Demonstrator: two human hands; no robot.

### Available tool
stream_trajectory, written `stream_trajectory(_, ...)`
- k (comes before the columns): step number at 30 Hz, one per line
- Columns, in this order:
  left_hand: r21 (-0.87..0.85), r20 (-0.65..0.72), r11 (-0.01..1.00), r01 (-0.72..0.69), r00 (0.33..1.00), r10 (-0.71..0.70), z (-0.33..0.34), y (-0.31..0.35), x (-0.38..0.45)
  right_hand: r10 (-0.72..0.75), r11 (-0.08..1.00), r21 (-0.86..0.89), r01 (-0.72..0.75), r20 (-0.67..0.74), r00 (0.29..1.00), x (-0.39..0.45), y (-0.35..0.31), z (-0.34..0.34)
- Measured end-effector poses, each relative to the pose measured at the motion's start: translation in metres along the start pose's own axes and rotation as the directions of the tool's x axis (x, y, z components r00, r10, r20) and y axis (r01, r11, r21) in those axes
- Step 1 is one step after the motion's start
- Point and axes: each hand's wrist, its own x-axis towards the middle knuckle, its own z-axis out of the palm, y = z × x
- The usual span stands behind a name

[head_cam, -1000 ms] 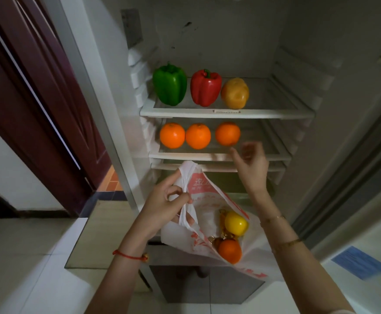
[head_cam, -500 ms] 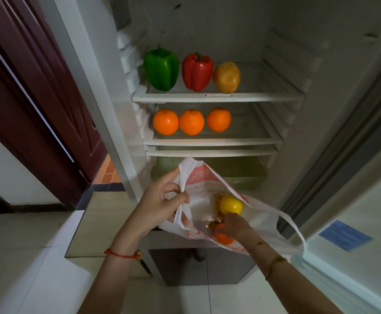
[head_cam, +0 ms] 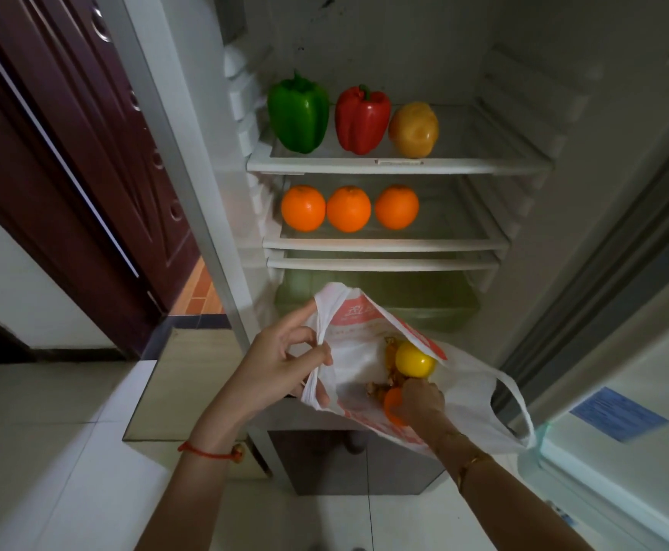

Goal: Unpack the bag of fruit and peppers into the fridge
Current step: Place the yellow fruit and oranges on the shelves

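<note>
Top shelf (head_cam: pixel 400 165), left to right: first pepper (head_cam: pixel 297 113), second pepper (head_cam: pixel 361 121), round fruit (head_cam: pixel 413 130), all in its left half.

Second shelf (head_cam: pixel 384 244), directly below: left orange (head_cam: pixel 303 208), middle orange (head_cam: pixel 348 209), right orange (head_cam: pixel 396 206); the left two touch, the third sits just apart.

Third shelf (head_cam: pixel 380 264) just under that, drawer (head_cam: pixel 424 300) below it.

Bag (head_cam: pixel 348 351) in front of the drawer, at 6 o'clock from the shelves. Left hand (head_cam: pixel 277 367) holds its 9 o'clock edge. Right hand (head_cam: pixel 420 399) is inside, on the lower fruit (head_cam: pixel 392 407) (grasp hidden); upper fruit (head_cam: pixel 414 359) at 12 o'clock from that hand.
</note>
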Motion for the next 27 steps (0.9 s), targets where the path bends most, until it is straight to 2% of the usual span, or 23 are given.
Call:
stream_trajectory(2, 0.002, -0.017, 1.0, -0.006, 1.0, 0.006, 0.001, 0.001, 0.003, -0.025, 1.0, -0.002, 0.026, 0.063, 0.998, 0.002, -0.003, -0.006)
stream_trajectory(4, 0.006, -0.029, 1.0, -0.003, 1.0, 0.004, 0.003, 0.002, 0.007, -0.101, 0.991, -0.072, 0.109, 0.113, 0.988, 0.003, -0.008, -0.02)
stream_trajectory(6, 0.003, -0.029, 1.0, -0.002, 1.0, 0.002, 0.007, 0.005, 0.012, -0.16, 0.983, -0.07, 0.171, 0.145, 0.976, 0.002, -0.016, -0.04)
stream_trajectory(7, 0.001, -0.022, 1.0, -0.012, 1.0, 0.012, 0.009, 0.007, 0.015, -0.197, 0.98, -0.008, 0.201, 0.158, 0.968, 0.003, -0.019, -0.05)
stream_trajectory(9, -0.006, -0.011, 0.999, -0.036, 0.999, 0.036, 0.013, 0.01, 0.022, -0.292, 0.937, 0.247, 0.247, 0.167, 0.942, -0.005, -0.026, -0.076)
stream_trajectory(11, 0.001, -0.024, 0.999, -0.051, 0.998, 0.051, 0.017, 0.012, 0.03, -0.383, 0.825, 0.496, 0.271, 0.14, 0.913, -0.022, -0.032, -0.103)
stream_trajectory(13, 0.017, -0.048, 0.998, -0.06, 0.997, 0.061, 0.02, 0.012, 0.038, -0.46, 0.718, 0.629, 0.296, 0.11, 0.881, -0.039, -0.036, -0.13)
stream_trajectory(18, 0.006, -0.064, 0.997, -0.073, 0.995, 0.073, 0.029, 0.018, 0.055, -0.559, 0.555, 0.686, 0.471, -0.111, 0.822, -0.052, -0.036, -0.178)
stream_trajectory(21, -0.004, -0.087, 0.997, -0.082, 0.993, 0.081, 0.034, 0.024, 0.061, -0.498, 0.467, 0.686, 0.557, -0.316, 0.807, -0.043, -0.038, -0.192)
stream_trajectory(23, 0.0, -0.09, 0.996, -0.093, 0.992, 0.092, 0.036, 0.026, 0.066, -0.429, 0.469, 0.631, 0.618, -0.45, 0.784, -0.029, -0.042, -0.2)
stream_trajectory(27, -0.004, -0.092, 0.997, -0.078, 0.993, 0.077, 0.036, 0.026, 0.073, -0.316, 0.56, 0.488, 0.67, -0.622, 0.716, 0.0, -0.057, -0.211)
